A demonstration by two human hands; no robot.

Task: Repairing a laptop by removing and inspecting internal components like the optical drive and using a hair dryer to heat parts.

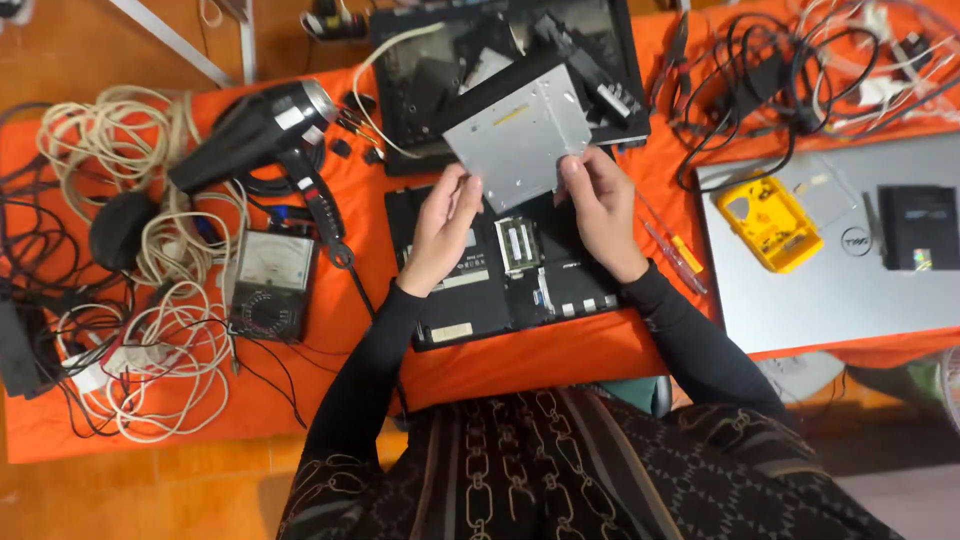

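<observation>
My left hand (pixel 442 228) and my right hand (pixel 600 212) together hold up a flat silver optical drive (pixel 520 135), each gripping a near corner. The drive is lifted above a black laptop base (pixel 500 275) lying underside up on the orange table (pixel 360 300), with an open memory slot (pixel 518 245) showing between my hands. Behind the drive lies another opened black laptop part (pixel 440 75).
A black heat gun (pixel 265 130), an analogue multimeter (pixel 268 285) and coils of white cable (pixel 160 340) lie on the left. To the right are a closed silver laptop (pixel 850 270) carrying a yellow meter case (pixel 768 222) and a black box (pixel 918 228), tangled black wires (pixel 760 80), and screwdrivers (pixel 672 245).
</observation>
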